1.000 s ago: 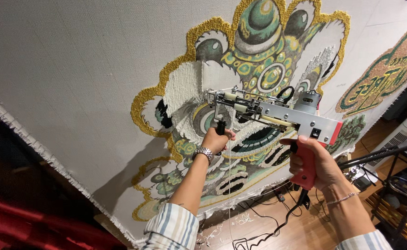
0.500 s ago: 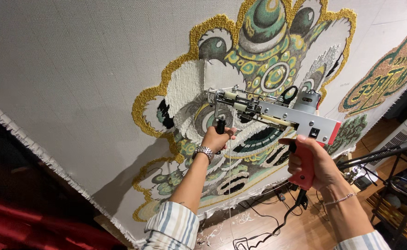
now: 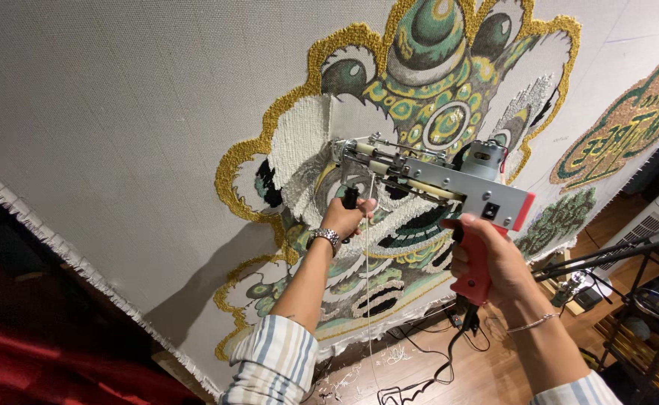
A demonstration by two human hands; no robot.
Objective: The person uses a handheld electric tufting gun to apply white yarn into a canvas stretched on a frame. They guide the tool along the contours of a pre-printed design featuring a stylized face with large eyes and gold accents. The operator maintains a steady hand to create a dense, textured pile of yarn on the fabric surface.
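Two hands, left (image 3: pixel 344 217) and right (image 3: pixel 487 259), clasping tufting gun (image 3: pixel 438 176) against stretched cloth (image 3: pixel 134 127).

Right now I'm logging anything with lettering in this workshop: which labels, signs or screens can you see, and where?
Round tufted emblem: on the cloth at the right edge, gold ring, green lettered centre.
Small dark label: on the tufting gun side plate, square.
White appliance: far right on the floor, dark panel on top.

Both arms up, both hands clenched

Left hand (image 3: pixel 347 217) reaches farther out, arm nearly straight, fist closed tight, striped sleeve slipped back below the elbow. Right hand (image 3: pixel 487 255) sits nearer and to the right, fingers wrapped firmly, wrist bent, forearm angling in from the lower right.
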